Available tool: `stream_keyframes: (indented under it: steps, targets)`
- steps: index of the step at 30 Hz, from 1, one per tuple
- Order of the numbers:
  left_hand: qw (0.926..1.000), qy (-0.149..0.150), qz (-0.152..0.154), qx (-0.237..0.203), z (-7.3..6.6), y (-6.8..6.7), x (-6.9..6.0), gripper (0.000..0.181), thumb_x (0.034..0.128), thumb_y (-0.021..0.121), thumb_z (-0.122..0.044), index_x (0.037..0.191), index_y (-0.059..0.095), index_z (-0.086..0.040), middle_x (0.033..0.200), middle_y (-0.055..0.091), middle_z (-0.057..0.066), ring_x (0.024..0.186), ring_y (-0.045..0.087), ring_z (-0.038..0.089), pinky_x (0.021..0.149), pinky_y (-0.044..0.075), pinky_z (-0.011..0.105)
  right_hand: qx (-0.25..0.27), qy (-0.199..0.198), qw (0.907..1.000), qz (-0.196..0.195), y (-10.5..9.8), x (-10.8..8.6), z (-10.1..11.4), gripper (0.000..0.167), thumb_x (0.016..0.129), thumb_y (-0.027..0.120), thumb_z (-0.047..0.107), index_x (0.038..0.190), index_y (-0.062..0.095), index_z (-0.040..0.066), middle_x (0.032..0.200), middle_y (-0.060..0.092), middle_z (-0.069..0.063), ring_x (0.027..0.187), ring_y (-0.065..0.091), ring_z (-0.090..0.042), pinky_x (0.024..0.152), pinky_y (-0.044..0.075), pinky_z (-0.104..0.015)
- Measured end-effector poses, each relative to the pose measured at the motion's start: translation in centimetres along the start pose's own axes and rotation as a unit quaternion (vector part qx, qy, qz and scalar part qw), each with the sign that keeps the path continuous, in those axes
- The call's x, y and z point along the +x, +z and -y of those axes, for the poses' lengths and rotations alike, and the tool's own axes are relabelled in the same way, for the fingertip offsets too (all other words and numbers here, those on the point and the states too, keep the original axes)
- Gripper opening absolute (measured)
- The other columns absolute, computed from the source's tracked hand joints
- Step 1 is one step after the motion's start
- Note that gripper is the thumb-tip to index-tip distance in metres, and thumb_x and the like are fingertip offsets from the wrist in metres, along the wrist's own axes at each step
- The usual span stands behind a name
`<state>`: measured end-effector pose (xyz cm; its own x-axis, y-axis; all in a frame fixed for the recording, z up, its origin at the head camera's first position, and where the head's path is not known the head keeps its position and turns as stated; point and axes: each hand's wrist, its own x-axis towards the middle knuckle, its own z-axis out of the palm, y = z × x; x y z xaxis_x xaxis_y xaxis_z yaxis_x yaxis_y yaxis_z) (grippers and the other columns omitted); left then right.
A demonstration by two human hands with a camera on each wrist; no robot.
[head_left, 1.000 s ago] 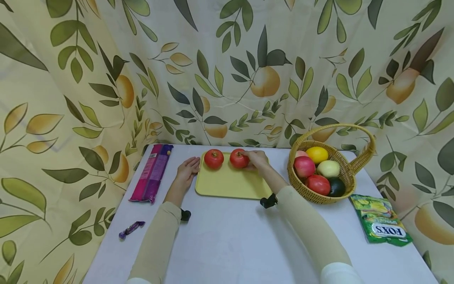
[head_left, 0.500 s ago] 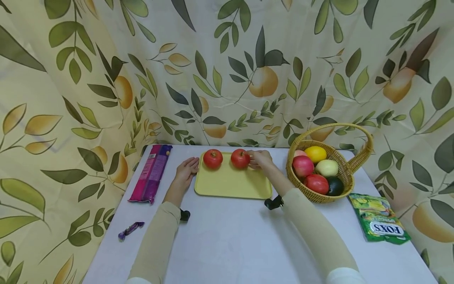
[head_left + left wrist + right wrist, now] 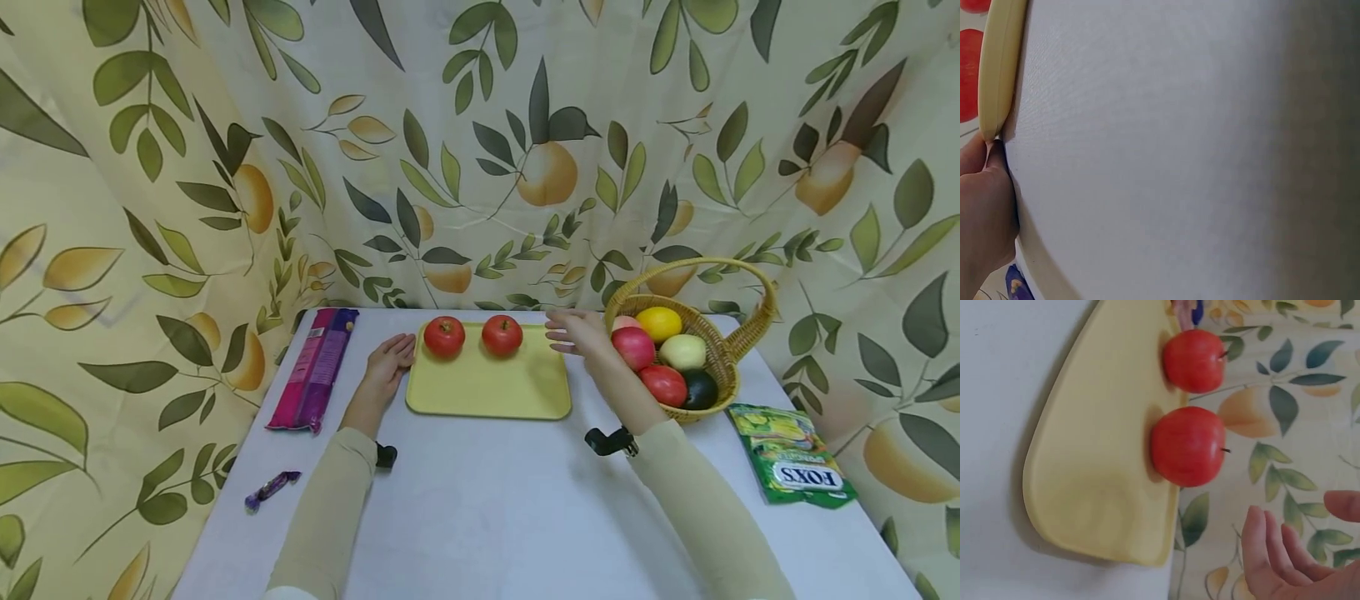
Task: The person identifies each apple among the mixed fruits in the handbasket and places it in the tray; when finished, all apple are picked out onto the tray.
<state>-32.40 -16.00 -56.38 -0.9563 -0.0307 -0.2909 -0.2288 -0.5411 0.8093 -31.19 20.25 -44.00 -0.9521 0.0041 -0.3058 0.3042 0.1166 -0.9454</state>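
Note:
Two red apples (image 3: pixel 1189 447) with short stems sit side by side along the far edge of a yellow tray (image 3: pixel 487 392). My left hand (image 3: pixel 387 362) rests at the tray's left edge with its fingers extended; in the left wrist view that hand (image 3: pixel 985 212) touches the rim. My right hand (image 3: pixel 577 332) is off the tray's far right corner, holding nothing, its fingers relaxed and apart. In the right wrist view this hand (image 3: pixel 1291 562) is clear of both apples. Beside it stands a wicker basket (image 3: pixel 727 367) of fruit.
The basket holds a yellow lemon (image 3: pixel 659 323), a pale green fruit (image 3: pixel 683 352), a dark avocado-like fruit (image 3: pixel 701 389) and several reddish fruits. A green FOX'S bag (image 3: pixel 795 458) lies at right. A pink-purple packet (image 3: pixel 315 367) and a wrapped candy (image 3: pixel 272 490) lie at left.
My right hand has let go of the right apple and moved right, off the tray towards the basket. My left hand has stayed at the tray's left edge.

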Motion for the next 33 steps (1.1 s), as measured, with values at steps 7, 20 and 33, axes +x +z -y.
stream_keyframes:
  steps: [7, 20, 33]
  targets:
    - [1.0000, -0.002, -0.003, 0.001, -0.3, 0.0, -0.2, 0.078, 0.0865, 0.039, 0.035, 0.159, 0.025, 0.010, 0.163, 0.036, 0.026, 0.152, 0.036, 0.034, 0.118, 0.041, 0.036, 0.007, -0.036, 0.9990, -0.027, -2.8, -2.6, 0.5, 0.052, 0.106, 0.060, 0.029, 0.146, 0.054, -0.004, 0.139, 0.062, -0.025, 0.128, 0.062, -0.039, 0.098, 0.059, -0.039]
    - [0.9998, -0.007, -0.008, -0.016, -0.6, 0.1, 0.0, 0.080, 0.0866, 0.038, 0.036, 0.160, 0.025, 0.008, 0.163, 0.036, 0.026, 0.152, 0.036, 0.033, 0.118, 0.040, 0.035, 0.000, -0.084, 0.9887, -0.124, -8.0, -5.1, 0.5, 0.048, 0.097, 0.076, 0.024, 0.136, 0.065, -0.001, 0.106, 0.075, 0.003, 0.098, 0.075, -0.013, 0.096, 0.059, -0.032]
    - [1.0000, -0.005, -0.003, 0.000, -0.4, 0.5, -0.6, 0.076, 0.0884, 0.040, 0.034, 0.159, 0.025, 0.010, 0.163, 0.036, 0.026, 0.151, 0.036, 0.034, 0.120, 0.038, 0.038, -0.082, -0.068, 0.9808, -0.164, -10.8, -4.7, -2.2, 0.057, 0.094, 0.079, 0.015, 0.146, 0.058, 0.008, 0.143, 0.060, -0.010, 0.134, 0.053, -0.024, 0.109, 0.050, -0.028]
